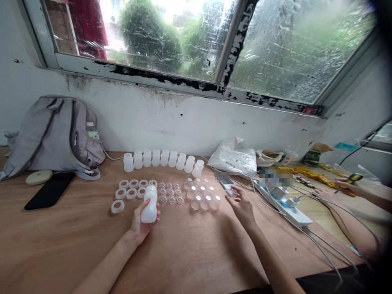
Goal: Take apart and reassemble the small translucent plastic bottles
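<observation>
My left hand (143,218) is wrapped round a frosted white bottle (149,208), held upright and slightly tilted above the table; whether its top is fitted with anything is hard to make out. To the right, my right hand (241,206) has its fingers bent around what looks like a small clear cap (233,192). Between the hands lie rows of clear dome caps (205,204) and clear teats (170,192). White rings (117,206) lie left of the held bottle, which partly hides some of them. Behind, several frosted bottles (164,158) stand in a curved row.
A grey backpack (58,134), a black phone-like slab (50,191) and a cream round case (39,177) are at left. On the right, a silvery bag (234,157), a phone (226,181) and a power strip (294,214) with cables; beyond, another person's hands (343,188) hold a screwdriver-like tool.
</observation>
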The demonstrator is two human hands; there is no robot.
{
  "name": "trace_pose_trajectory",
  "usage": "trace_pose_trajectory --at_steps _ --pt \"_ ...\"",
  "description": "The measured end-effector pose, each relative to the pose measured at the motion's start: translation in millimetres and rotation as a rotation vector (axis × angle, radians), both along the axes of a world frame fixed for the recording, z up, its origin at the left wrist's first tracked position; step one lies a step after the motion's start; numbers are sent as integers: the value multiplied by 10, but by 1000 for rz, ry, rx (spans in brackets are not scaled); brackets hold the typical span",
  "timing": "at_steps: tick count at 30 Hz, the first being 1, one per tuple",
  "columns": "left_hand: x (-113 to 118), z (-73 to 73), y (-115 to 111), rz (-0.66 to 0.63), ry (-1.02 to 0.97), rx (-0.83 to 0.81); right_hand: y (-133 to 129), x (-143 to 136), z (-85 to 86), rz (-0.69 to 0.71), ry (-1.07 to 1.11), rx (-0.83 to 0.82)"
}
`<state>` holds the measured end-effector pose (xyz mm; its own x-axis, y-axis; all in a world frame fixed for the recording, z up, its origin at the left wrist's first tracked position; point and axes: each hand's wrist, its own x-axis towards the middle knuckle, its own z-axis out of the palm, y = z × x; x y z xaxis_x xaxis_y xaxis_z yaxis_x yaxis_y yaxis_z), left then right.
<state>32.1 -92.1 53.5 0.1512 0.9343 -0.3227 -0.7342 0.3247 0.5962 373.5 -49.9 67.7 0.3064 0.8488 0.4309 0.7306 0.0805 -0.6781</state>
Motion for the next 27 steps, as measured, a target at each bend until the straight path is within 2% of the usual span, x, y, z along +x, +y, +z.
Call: trace_pose_trajectory --at_steps 4,7,17,20,23,25,27 --pt "-1 10 -9 4 13 5 375 105 -152 127 117 -110" --pt "10 30 -22 -11 22 -1 553 124 -239 157 127 -153" --pt "48 88 -44 -77 67 15 941 6 -187 160 50 -194" --pt "73 88 -55 -89 150 69 946 1 -122 161 28 -173" --pt "116 62 -73 -86 303 179 833 -108 23 147 -13 -87" --pt "145 45 -90 -74 417 238 674 -310 135 190 -76 56" --pt "165 44 -110 -66 511 286 460 -621 225 332 -93 160"
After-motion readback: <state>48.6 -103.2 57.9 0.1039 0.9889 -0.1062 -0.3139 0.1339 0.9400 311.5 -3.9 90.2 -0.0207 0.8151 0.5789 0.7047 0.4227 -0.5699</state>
